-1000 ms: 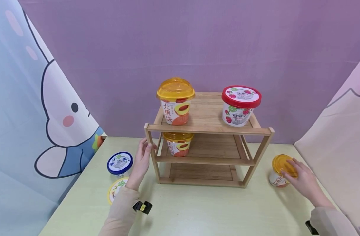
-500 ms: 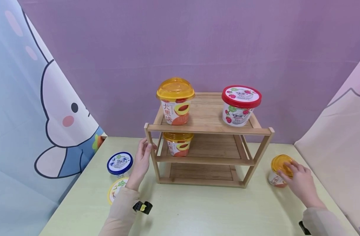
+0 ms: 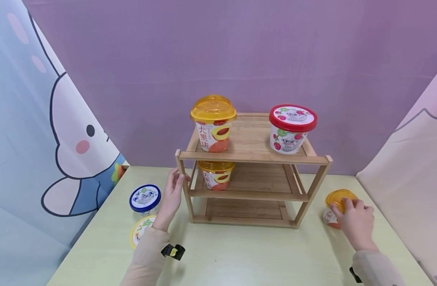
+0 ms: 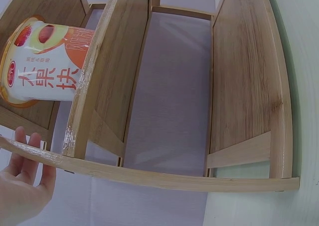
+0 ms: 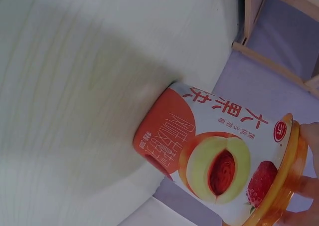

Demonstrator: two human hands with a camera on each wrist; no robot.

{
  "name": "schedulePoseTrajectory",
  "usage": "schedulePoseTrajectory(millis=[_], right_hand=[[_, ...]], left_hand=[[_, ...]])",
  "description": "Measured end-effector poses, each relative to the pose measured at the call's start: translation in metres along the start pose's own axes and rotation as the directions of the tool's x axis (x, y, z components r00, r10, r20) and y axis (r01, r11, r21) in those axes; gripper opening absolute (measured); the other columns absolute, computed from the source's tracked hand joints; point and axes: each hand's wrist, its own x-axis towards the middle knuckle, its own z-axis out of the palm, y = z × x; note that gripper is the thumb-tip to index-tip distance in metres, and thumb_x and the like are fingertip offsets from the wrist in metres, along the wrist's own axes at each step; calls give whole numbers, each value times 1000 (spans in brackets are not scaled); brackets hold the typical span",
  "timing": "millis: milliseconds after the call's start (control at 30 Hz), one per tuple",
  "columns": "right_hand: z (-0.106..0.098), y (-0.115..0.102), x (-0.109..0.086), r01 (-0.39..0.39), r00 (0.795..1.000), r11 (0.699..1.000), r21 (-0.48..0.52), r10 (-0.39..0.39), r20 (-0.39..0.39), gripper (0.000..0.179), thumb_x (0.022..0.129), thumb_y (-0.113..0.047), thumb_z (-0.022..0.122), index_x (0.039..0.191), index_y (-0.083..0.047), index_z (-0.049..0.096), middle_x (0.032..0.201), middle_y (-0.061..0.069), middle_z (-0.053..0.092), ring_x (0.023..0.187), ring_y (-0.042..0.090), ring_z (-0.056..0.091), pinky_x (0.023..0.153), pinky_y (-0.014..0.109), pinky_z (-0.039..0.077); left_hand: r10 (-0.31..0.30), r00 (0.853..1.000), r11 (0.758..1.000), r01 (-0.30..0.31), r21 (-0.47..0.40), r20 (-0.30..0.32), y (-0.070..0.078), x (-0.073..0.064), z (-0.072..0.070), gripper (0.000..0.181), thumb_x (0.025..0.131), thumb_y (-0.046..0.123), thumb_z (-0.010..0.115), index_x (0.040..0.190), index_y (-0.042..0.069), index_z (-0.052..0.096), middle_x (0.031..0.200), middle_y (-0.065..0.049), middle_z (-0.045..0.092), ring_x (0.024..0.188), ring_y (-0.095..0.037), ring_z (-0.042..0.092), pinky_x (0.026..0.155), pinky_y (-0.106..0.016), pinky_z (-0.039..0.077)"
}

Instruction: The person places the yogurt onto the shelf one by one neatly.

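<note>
My left hand (image 3: 173,196) holds the left front post of a three-tier wooden rack (image 3: 254,157); in the left wrist view its fingers (image 4: 31,168) wrap the post beside the middle tier. Over at the right, my right hand (image 3: 357,224) grips a yogurt cup (image 3: 330,217) from above by its domed amber lid. The right wrist view shows this cup's peach-and-strawberry label (image 5: 219,161), its base close over the table. A matching cup (image 3: 215,137) stands on the rack's top tier at left, another (image 3: 217,179) below it on the middle tier.
A red-lidded tub (image 3: 291,131) stands at the right of the top tier. Left of the rack, a blue-lidded tub (image 3: 145,198) and a yellow-rimmed tub (image 3: 141,230) sit on the table (image 3: 239,258), the latter partly behind my left forearm. Purple cloth (image 3: 239,51) hangs behind.
My right hand has shifted left and its fingers have closed on the amber lid; the cup has moved slightly left with it. The left hand and the rack stay put.
</note>
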Motion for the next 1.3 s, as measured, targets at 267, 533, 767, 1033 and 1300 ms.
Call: schedulePoseTrajectory(millis=[267,533,767,1033,1300], right_hand=[[1,-3,-1,-17,999,1000,-9,17,-32,54,88,-40,50,105,11,49,100,39,39,83,55,34,63,55,29],[3,-6,-3,-78,996,997,0,78,-34,55,88,-42,49,106,10,47,102,39,36,83,56,32,63,57,29],[2,-11,-3,-129,992,992,2,129,5,60,88,-46,45,110,10,44,104,40,33,86,58,31,66,60,29],[3,-13,-3,-175,984,984,-6,175,18,65,88,-50,43,116,8,42,110,40,33,94,59,29,72,62,28],[-5,-11,-9,-141,983,980,138,155,-101,51,88,-35,50,113,9,46,113,39,37,103,56,29,84,63,21]], left_hand=[[10,1000,1000,-10,-7,-6,-1,0,0,30,97,16,34,122,-1,35,93,-18,51,91,-15,49,84,-30,36],[4,1000,1000,-5,-12,-4,1,0,0,29,97,14,34,122,0,35,92,-11,52,92,-18,49,84,-33,36],[2,1000,1000,-2,-13,-6,1,0,0,29,97,14,34,122,0,35,92,-10,52,92,-18,50,84,-31,36],[19,1000,1000,-19,-15,-2,1,0,0,30,97,14,33,123,-2,34,92,-12,52,93,-24,50,84,-36,36],[14,1000,1000,-14,-17,-2,1,0,0,30,97,12,33,123,-2,34,93,-17,52,93,-22,49,85,-36,35]])
